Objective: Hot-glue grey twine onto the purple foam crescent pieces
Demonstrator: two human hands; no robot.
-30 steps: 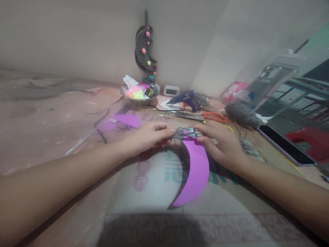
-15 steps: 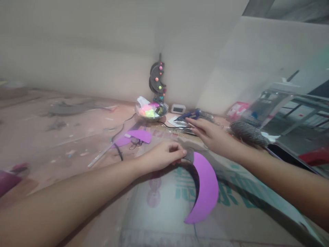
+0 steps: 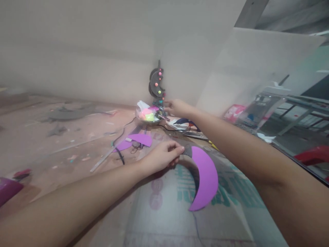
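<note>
My left hand (image 3: 166, 154) pinches the grey upper tip of a purple crescent moon (image 3: 207, 178), which has a thick grey edge. The moon's lower tip points down toward the cardboard (image 3: 167, 219); a thin thread trails from it. My right hand (image 3: 177, 107) is stretched forward at the right side of a metal bowl (image 3: 149, 121), its fingers apart and nothing visible in them. Pink and yellow soft bits and a purple piece fill the bowl. Just behind it, a grey crescent ornament dotted with coloured balls (image 3: 156, 84) stands against the wall.
Purple foam offcuts (image 3: 140, 139) and a clear glue stick (image 3: 101, 159) lie left of the cardboard. Scissors (image 3: 196, 136) and a dark blue glue gun (image 3: 187, 121) are under my right forearm. A grey crescent (image 3: 68, 114) lies far left. A clear plastic container (image 3: 257, 106) stands right.
My right hand has moved left and forward, from above the glue gun to the bowl's side. My left hand keeps its hold on the crescent moon, whose lower tip has risen slightly.
</note>
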